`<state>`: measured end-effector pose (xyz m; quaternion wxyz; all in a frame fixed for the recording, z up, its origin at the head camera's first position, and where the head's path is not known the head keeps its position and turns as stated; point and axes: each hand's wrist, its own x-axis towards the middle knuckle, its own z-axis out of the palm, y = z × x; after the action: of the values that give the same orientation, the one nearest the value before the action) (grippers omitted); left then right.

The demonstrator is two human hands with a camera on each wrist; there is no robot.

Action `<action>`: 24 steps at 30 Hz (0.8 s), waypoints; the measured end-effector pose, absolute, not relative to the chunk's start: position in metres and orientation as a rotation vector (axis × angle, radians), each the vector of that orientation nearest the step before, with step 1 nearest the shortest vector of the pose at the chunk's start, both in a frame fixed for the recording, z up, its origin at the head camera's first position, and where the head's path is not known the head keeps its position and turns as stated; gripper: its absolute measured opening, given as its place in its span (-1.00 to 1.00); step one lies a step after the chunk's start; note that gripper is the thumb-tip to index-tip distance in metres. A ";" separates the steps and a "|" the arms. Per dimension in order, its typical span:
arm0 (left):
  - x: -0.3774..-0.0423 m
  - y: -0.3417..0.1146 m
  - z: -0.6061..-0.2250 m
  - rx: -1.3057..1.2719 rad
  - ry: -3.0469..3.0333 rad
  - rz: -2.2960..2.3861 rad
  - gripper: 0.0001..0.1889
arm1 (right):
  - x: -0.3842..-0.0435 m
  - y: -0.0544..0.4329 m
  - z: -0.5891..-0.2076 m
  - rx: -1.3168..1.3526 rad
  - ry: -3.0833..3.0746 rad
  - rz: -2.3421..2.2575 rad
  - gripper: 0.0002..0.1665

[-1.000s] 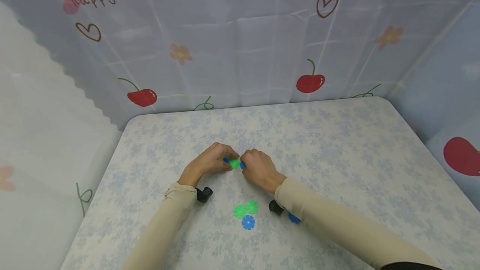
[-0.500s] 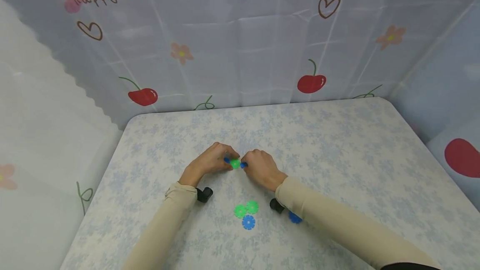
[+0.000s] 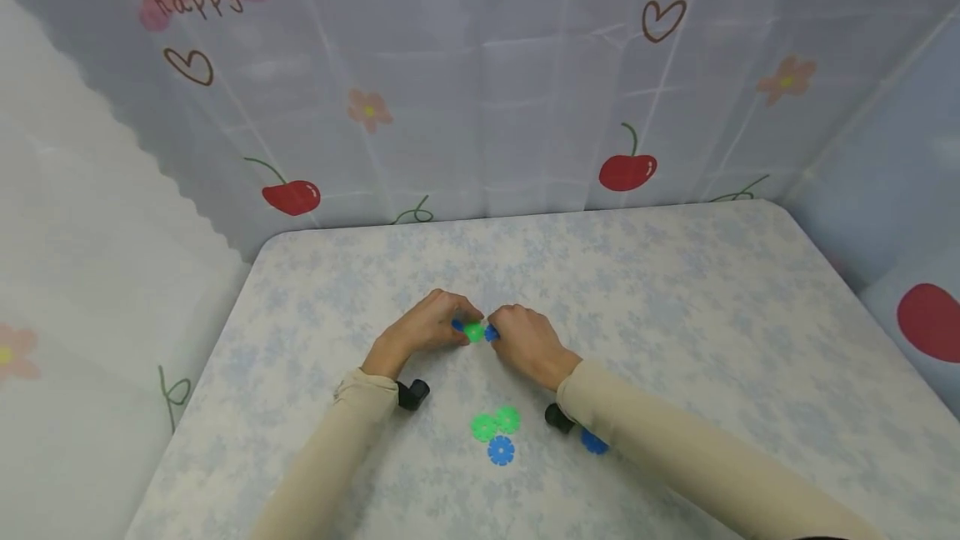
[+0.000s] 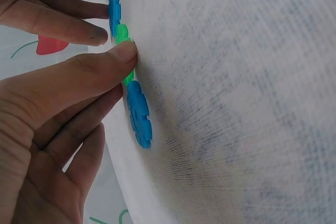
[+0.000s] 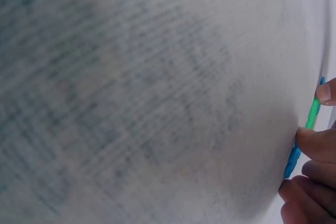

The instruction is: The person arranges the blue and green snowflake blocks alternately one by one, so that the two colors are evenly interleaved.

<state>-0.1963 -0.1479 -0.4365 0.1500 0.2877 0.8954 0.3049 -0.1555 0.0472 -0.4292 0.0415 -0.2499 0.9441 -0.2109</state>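
At the left, a beige sleeve [image 3: 330, 448] leads up to a black wrist device [image 3: 413, 395] and the left hand [image 3: 423, 327]. That hand is nearly closed, in a pinch: its thumb [image 4: 100, 69] presses the near face of the green disc [image 3: 474, 332], with fingers behind, the gap only as wide as the disc is thick. Its other fingers bend loosely, away from the pieces.

The held things make a row of 3 notched discs between the hands, above the middle of the table's near half. The left blue disc [image 4: 139, 114] sticks out on the left hand's side of the green disc, meeting its edge. Next comes the green disc, then the right blue disc [image 3: 491, 332], which also meets the green edge; how deep the notches sit cannot be told.

Below this row, well apart from it, 2 loose green discs [image 3: 484, 427] lie touching on the patterned table [image 3: 675, 273], with 1 loose blue disc [image 3: 501, 450] just beside them.

The right hand [image 3: 529, 343] pinches the right blue disc, thumb [image 5: 315, 142] against it, the lower fingers curled in. Farther right, 1 more blue disc [image 3: 595, 442] shows partly behind the right sleeve [image 3: 675, 440].
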 end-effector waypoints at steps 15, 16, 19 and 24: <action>-0.196 -0.145 -0.437 0.826 2.590 0.878 -0.62 | -0.149 0.053 -0.430 -0.770 2.908 -0.594 -0.77; -0.196 -0.145 -0.436 0.823 2.591 0.876 -0.62 | -0.148 0.053 -0.430 -0.789 2.923 -0.590 -0.78; -0.196 -0.146 -0.436 0.809 2.579 0.890 -0.62 | -0.145 0.054 -0.432 -0.839 2.963 -0.580 -0.79; -0.196 -0.146 -0.436 0.812 2.564 0.899 -0.62 | -0.137 0.056 -0.434 -0.865 2.986 -0.604 -0.78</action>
<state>-0.1955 -0.1463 -0.4359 0.1523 0.2832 0.8935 0.3134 -0.1370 0.0563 -0.4344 -0.0126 -0.2730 0.9428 -0.1909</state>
